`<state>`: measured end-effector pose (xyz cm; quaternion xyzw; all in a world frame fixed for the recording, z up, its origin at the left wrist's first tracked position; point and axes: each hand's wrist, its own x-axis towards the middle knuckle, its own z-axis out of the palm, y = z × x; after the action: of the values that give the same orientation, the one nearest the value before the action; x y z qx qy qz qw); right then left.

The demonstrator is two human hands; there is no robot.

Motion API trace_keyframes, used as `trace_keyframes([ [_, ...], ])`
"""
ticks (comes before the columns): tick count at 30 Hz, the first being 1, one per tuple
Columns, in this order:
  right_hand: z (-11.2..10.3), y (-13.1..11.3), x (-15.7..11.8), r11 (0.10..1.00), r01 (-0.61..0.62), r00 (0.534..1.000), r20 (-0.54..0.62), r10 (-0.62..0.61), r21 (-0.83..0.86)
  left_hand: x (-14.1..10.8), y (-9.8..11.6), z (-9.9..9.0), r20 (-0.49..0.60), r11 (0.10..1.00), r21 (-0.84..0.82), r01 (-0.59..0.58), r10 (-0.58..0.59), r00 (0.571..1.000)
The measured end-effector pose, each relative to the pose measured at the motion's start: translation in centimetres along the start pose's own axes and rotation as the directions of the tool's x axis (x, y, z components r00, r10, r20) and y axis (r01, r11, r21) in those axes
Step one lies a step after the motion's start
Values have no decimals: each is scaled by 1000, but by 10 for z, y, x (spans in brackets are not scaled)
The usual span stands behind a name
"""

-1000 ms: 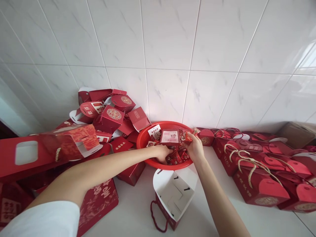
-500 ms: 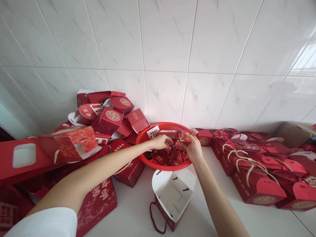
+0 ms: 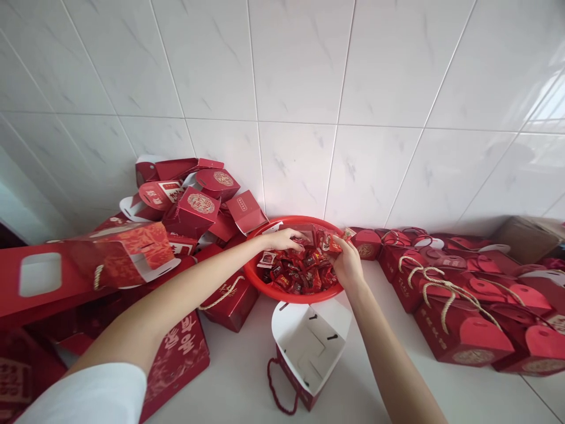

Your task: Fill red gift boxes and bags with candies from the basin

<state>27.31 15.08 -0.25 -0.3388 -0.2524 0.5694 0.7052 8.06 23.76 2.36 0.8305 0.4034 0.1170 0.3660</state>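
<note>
A red plastic basket [image 3: 265, 290] stands against the wall, with many small red-wrapped candies [image 3: 304, 277] inside. My left hand [image 3: 288, 239] reaches over its left rim, fingers stretched and slightly apart at the candies; nothing shows in its grasp. At the basket's right side, my right hand [image 3: 346, 260] is closed on red candy packets [image 3: 330, 242], which stick out between thumb and fingers. Just in front of the basket sits an open gift box [image 3: 309, 347], white inside, its dark red rope handle [image 3: 276, 388] hanging at the left. No candy is visible in that box.
Red boxes and bags [image 3: 194, 212] are heaped on the left, some with open flaps. Closed red gift boxes [image 3: 459, 330] with rope handles stand in rows on the right, before a brown carton [image 3: 529, 235]. A white tiled wall [image 3: 300, 165] rises behind.
My left hand has shifted slightly up and back in the basket, and its fingers have loosened, uncovering more candies. My right hand keeps its grip on the candy packets.
</note>
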Motion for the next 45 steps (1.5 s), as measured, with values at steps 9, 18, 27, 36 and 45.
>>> trace_keyframes([
  [9,2,-3,-2,1000,-13,999,-32,13,-15,-9,22,12,35,928,371,-43,32,999],
  [18,2,-4,-4,1000,-24,999,-40,24,-10,-16,43,53,368,737,654,-174,-109,923],
  [27,4,-6,-5,999,-32,999,-36,32,9,-20,45,76,327,677,719,-157,-130,936],
  [36,0,-2,-2,998,8,1000,24,-7,-55,-9,21,17,129,888,460,-12,-53,990],
  [45,-2,-1,-3,999,-1,999,54,3,-40,-10,7,0,113,949,312,36,-75,991],
])
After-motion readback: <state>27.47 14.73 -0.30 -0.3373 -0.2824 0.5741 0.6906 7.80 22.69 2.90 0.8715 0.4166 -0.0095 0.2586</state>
